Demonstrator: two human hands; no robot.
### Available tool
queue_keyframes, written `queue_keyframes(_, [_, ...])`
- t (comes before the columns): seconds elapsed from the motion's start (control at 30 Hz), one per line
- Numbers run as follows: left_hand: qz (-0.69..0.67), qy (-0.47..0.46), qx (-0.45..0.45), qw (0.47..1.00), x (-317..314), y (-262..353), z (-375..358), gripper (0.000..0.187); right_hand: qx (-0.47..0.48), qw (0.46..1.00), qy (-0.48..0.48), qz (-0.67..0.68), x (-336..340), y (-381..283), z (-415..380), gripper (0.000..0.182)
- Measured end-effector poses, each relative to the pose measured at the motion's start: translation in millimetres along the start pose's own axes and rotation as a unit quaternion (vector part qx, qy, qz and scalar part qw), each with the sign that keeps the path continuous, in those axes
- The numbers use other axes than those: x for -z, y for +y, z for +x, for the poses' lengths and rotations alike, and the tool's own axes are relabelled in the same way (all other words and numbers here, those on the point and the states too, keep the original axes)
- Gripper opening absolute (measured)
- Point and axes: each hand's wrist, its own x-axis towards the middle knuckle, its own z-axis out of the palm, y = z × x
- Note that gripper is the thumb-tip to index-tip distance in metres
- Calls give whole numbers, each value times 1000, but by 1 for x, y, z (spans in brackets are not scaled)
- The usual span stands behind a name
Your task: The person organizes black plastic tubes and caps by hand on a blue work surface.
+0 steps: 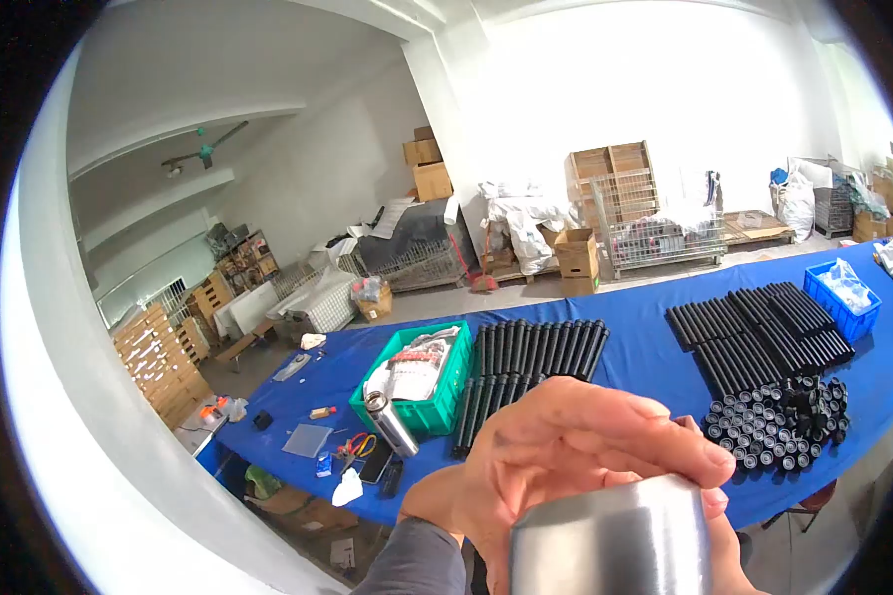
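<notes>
A brushed-steel cylinder (610,540) with a rounded edge fills the bottom centre, very close to the camera. My left hand (556,436) curls around its far side, fingers bent to the right over the top edge. On the cylinder's right side is my right hand (726,550), mostly hidden behind the metal and cut off by the frame. Beyond my hands, rows of black ribbed tubes (541,349) lie on the blue-covered table (630,362). A steel bottle-like cylinder (391,424) leans against a green crate (437,415) to the left.
At the right lie more black tubes (754,332), several round black caps (764,426) and a blue basket (851,315) holding clear plastic. Orange-handled pliers (355,448), a dark phone (376,461) and white tissue (347,487) rest near the left edge. Wire cages (665,233) stand behind.
</notes>
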Motion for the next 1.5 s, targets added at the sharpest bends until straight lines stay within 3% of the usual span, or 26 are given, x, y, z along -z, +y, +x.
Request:
queue_keyframes(0.13, [17, 35, 0, 999, -2, -2, -6, 60, 21, 999, 12, -22, -2, 5, -1, 15])
queue_keyframes(0.3, [-222, 85, -12, 971, 9, -27, -31, 113, 67, 996, 4, -57, 4, 5, -3, 17])
queue_keyframes(0.4, [-239, 120, -20, 963, 30, -57, -72, 108, 54, 997, -35, -42, 6, 17, 5, 13])
queue_keyframes(0.47, [-255, 226, 10, 940, 24, -58, -117, 98, 63, 996, -31, -47, 2, 34, 11, 14])
queue_keyframes(0.53, [-257, 353, 53, 898, 12, -53, -163, 88, 30, 994, -89, -58, 3, 62, 17, 18])
queue_keyframes(0.57, [-227, 407, 73, 882, 7, -49, -190, 79, -69, 992, -108, -5, 4, 53, 11, 21])
queue_keyframes(0.6, [-197, 447, 94, 867, 7, -45, -218, 71, -75, 989, -130, 2, 5, 50, 13, 23])
queue_keyframes(0.73, [-103, 547, 192, 808, -11, -9, -358, 75, -76, 987, -139, -9, 7, 53, 13, 28])
queue_keyframes(0.77, [-128, 600, 197, 765, -25, 0, -383, 79, -67, 985, -149, -49, 10, 42, 9, 29])
queue_keyframes(0.83, [-201, 643, 162, 721, -39, 8, -437, 68, -45, 990, -126, -38, 6, 19, 2, 30])
queue_keyframes(0.87, [-98, 704, 249, 657, -51, 7, -462, 69, -29, 993, -107, -28, 4, 17, 2, 31])
queue_keyframes(0.97, [-99, 820, 319, 466, -67, -11, -542, 65, -71, 988, -124, -51, 7, 28, 5, 32])
queue_keyframes(1.07, [158, 725, 587, 323, -56, -38, -560, 56, -62, 987, -129, -77, 9, 22, 5, 33])
queue_keyframes(1.17, [395, 510, 753, 129, -41, -59, -577, 49, -69, 988, -126, -49, 9, 25, 5, 33])
queue_keyframes(1.2, [343, 679, 625, 175, -47, -58, -595, 45, -65, 987, -137, -46, 10, 27, 1, 33])
queue_keyframes(1.27, [307, 800, 487, 167, -47, -44, -600, 41, -41, 991, -123, -22, 8, 32, 7, 32])
queue_keyframes(1.33, [186, 887, 320, 275, -47, -18, -608, 37, -100, 985, -138, -17, 9, 35, 8, 30])
queue_keyframes(1.37, [171, 910, 241, 290, -45, -14, -592, 36, -110, 982, -149, -19, 11, 32, 6, 30])
queue_keyframes(1.43, [75, 896, 109, 425, -37, 1, -565, 38, -88, 987, -135, -27, 10, 35, 5, 30])
queue_keyframes(1.5, [108, 849, 29, 516, 6, 14, -498, 38, -88, 987, -130, -28, 9, 38, 3, 31])
